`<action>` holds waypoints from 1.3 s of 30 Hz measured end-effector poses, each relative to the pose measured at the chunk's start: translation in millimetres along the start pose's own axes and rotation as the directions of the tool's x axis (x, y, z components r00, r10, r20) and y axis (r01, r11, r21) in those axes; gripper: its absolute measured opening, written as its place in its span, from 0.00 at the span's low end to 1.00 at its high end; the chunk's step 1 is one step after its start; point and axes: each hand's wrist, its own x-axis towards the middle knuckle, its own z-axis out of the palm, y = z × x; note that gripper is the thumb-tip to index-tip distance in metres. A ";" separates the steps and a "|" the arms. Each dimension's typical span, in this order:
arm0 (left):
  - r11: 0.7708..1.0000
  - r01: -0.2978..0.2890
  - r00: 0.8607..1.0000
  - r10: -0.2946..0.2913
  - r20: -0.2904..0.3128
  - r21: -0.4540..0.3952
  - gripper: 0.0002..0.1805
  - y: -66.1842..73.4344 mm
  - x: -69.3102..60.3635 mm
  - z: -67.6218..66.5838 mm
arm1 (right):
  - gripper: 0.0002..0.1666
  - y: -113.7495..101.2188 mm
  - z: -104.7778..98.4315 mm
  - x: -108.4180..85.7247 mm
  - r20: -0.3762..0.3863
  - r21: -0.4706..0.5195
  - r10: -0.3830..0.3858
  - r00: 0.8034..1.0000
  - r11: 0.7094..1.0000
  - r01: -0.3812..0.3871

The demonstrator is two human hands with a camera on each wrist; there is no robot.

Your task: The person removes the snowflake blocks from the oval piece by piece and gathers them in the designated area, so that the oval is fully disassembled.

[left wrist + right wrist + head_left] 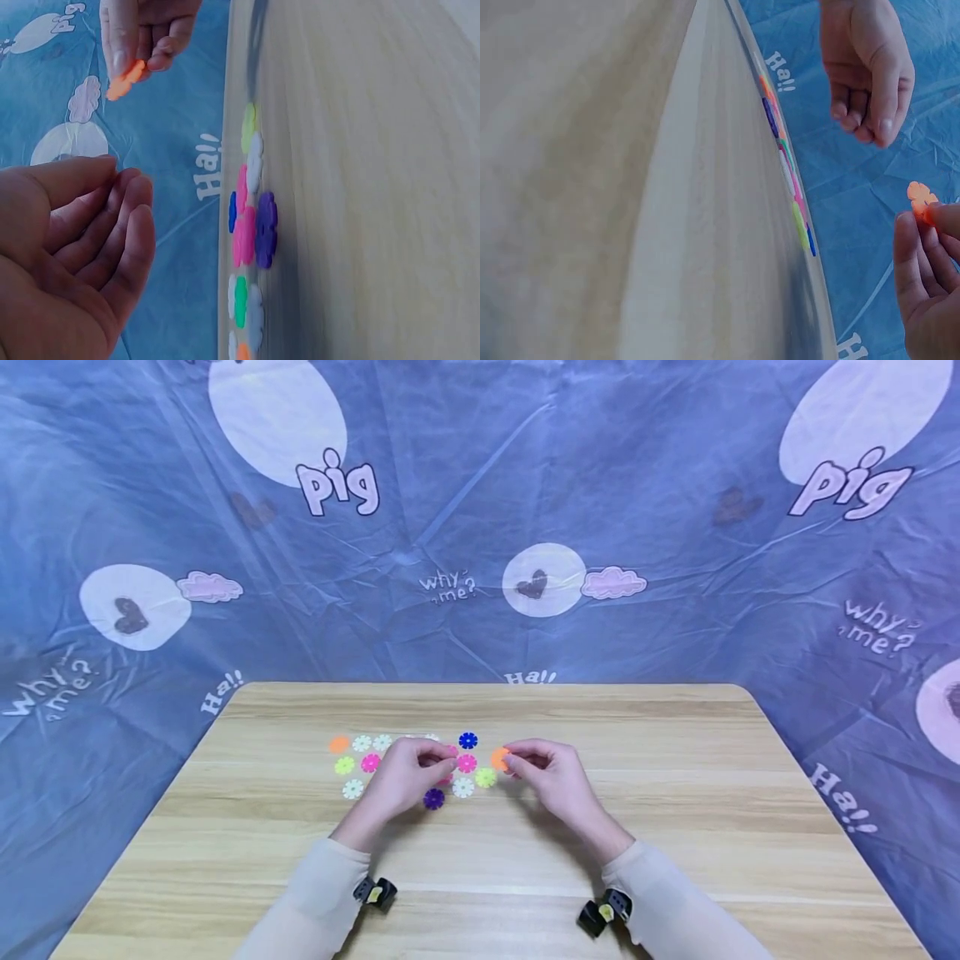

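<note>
My right hand (553, 772) pinches an orange notched plastic disc (500, 759) between thumb and fingers, raised over the table, as the right wrist view confirms with the orange disc (921, 198) standing clear of the fingertips. My left hand (401, 777) hovers above the spread of discs. Its fingers are loosely curved, and nothing shows between them in the left wrist view. Near it lie a pink disc (467, 763), a purple disc (433, 799) and a white disc (463, 787). A yellow-green disc (486, 777) lies closest to my right hand. My left hand hides part of the spread.
Farther left on the wooden table (675, 827) lie another orange disc (340, 745), a yellow-green disc (344, 766) and several white ones. A blue disc (468, 741) marks the far side of the group. Behind the table hangs a blue printed cloth (465, 635).
</note>
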 end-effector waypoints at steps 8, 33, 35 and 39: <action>0.999 0.026 1.000 -0.025 0.007 -0.030 0.07 -3.8 -9.5 -10.0 | 0.11 3.1 6.0 16.3 -0.030 0.021 0.076 0.997 0.997 -0.076; 0.999 -0.027 0.998 0.026 -0.052 -0.021 0.06 -14.6 -20.0 -22.2 | 0.09 17.8 15.5 48.9 0.002 0.002 0.240 0.971 0.971 -0.240; 0.999 -0.030 0.998 0.029 -0.050 -0.026 0.05 -15.1 -20.1 -22.5 | 0.08 18.5 15.9 50.4 -0.003 -0.012 0.251 0.968 0.968 -0.251; 0.999 -0.028 0.999 0.026 -0.046 -0.029 0.05 -15.7 -19.9 -22.2 | 0.07 18.8 18.7 52.3 -0.015 -0.073 0.247 0.969 0.966 -0.247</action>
